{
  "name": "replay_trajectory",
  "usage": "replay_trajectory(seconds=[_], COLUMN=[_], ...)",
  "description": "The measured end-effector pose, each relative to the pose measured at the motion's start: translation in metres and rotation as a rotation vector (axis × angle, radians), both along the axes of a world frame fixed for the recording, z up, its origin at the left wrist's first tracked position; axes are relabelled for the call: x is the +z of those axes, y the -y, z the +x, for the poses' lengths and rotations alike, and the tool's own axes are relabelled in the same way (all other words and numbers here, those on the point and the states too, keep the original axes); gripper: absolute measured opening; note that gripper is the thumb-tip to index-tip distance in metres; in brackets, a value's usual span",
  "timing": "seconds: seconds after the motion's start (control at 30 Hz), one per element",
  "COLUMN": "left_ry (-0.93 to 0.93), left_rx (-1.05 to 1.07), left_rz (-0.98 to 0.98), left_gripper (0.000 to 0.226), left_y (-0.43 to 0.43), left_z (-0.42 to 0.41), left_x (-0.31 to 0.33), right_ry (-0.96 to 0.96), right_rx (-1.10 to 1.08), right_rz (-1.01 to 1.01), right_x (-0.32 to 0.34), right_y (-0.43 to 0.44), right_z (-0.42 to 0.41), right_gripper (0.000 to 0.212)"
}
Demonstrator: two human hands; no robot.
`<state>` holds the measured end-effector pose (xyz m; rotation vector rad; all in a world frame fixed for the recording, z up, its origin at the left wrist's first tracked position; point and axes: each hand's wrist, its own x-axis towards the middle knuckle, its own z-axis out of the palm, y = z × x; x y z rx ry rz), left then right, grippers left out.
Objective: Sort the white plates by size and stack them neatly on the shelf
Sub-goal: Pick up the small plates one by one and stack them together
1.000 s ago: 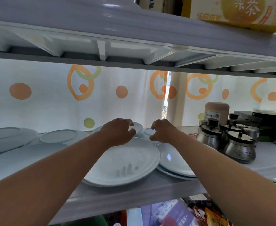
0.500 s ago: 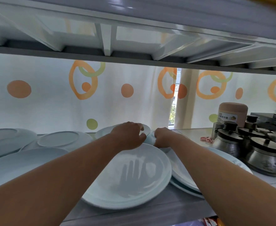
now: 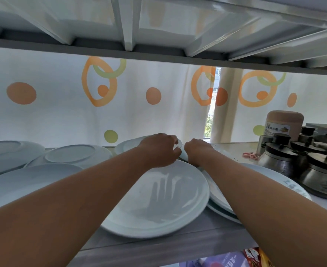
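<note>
2 bare forearms, no sleeves, jewellery-free

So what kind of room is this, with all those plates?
Probably a kitchen or pantry storage shelf. White plates lie spread along it, lidded metal pots crowd the right end, and a spotted curtain hangs behind. Both hands, left and right, reach toward the back.

Bright backlit curtain (image 3: pixel 62 112), wide-angle edge bending, soft focus

plates (image 3: pixel 158 197): white | curtain (image 3: pixel 62 105): white, orange-green circles | pots (image 3: pixel 320 176): dark
</note>
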<state>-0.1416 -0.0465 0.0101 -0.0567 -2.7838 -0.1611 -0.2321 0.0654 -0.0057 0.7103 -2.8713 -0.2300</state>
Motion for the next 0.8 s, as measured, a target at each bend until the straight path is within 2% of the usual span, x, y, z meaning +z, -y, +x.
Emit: replay_trajectory(seconds=[0.3,0.4,0.63,0.8], left_ry=[-0.002,-0.019,-0.045,-0.079], left_rx=[0.003,0.004,-0.003,-0.015], left_rz=[0.022,0.023,0.022,0.047], left_gripper=[0.044,0.043,0.043,0.043], left_y=[0.001,-0.004,-0.016,-0.024], left_z=[0.002,0.006,0.013,0.017], left_x=[0.002,0.000,-0.006,-0.003], right_ry=[-0.042,-0.118,-0.374,-0.488], right_rx=[-0.044,-0.088,-0.120,-0.060], right_rz=[0.018,-0.066,-0.228,-0.384], right_x=[-0.002,0.000,0.010,0.023], right_y=[-0.009,-0.013,-0.026,-0.054], right_z=[-0.007,-0.006,0.006,0.018], right_gripper=[0.042,0.032,0.025,0.031])
